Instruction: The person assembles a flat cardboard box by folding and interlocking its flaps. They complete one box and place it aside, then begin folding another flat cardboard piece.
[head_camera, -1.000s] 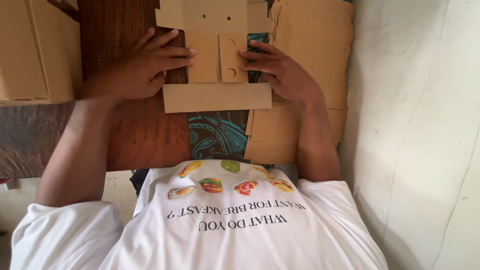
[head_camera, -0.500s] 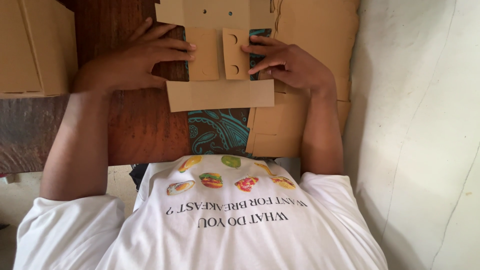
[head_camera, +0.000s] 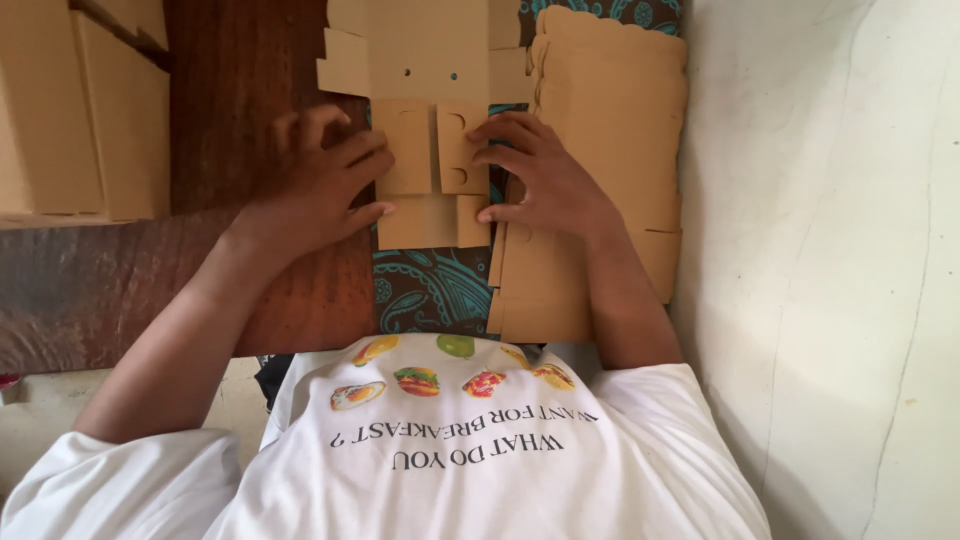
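Cardboard box blank (head_camera: 430, 150), mid-frame, is pressed flat on the tabletop (head_camera: 250, 90) by spread fingers of left hand (head_camera: 325, 175) and right hand (head_camera: 540, 180), so flaps are kept folded.

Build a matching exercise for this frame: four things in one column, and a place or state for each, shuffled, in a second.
Things:
1. left hand
2. right hand
3. flat cardboard blank
4. stack of cardboard sheets

Places or states:
A. lies between the two hands, flaps folded in toward the middle
B. piled beside the white wall, under the right forearm
C. fingers spread on the blank's edge, over the wooden tabletop
D. fingertips press the slotted flap on the side nearer the wall

Pairs: 1-C, 2-D, 3-A, 4-B
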